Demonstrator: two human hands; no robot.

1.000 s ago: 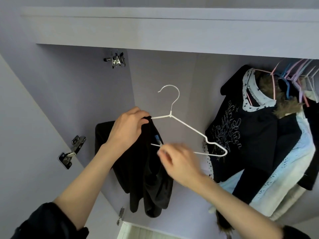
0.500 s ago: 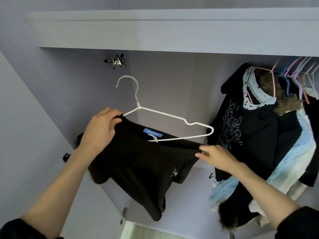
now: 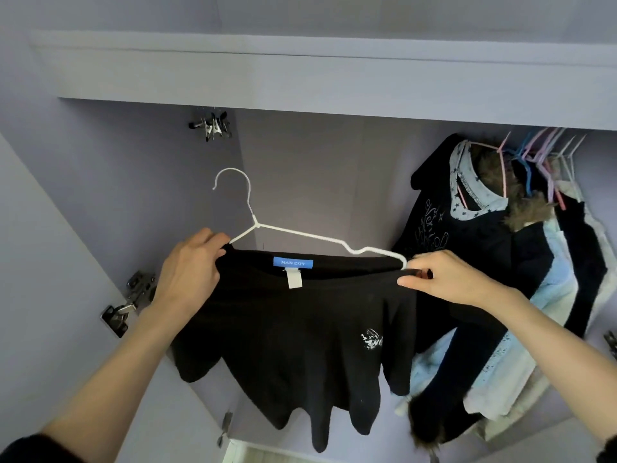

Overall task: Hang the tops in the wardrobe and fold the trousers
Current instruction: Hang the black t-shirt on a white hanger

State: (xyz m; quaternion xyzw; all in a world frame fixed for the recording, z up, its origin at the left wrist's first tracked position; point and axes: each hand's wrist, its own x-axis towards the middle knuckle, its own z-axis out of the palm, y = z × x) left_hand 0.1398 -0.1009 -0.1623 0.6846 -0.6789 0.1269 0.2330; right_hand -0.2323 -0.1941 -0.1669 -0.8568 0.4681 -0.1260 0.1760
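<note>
Both hands grip tight: left hand (image 3: pixel 190 269) pinches the black top (image 3: pixel 300 329) at the white hanger (image 3: pixel 300 233)'s shoulder, right hand (image 3: pixel 447 279) stretches its far end; hook points up, left-hand side.

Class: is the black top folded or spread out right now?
Spread out: both hands, left and right, grip the black top at its shoulders on the white hanger.

- Black top (image 3: pixel 300 329): short-sleeved, blue neck label reading "MAN CITY" with a white tag below it, small white print on the chest; held up inside the wardrobe (image 3: pixel 317 168), neckline stretched level, body hanging down
- White wire hanger (image 3: pixel 293 232): hook uppermost, tilted; left shoulder arm inside the neckline, right end at the collar edge
</note>
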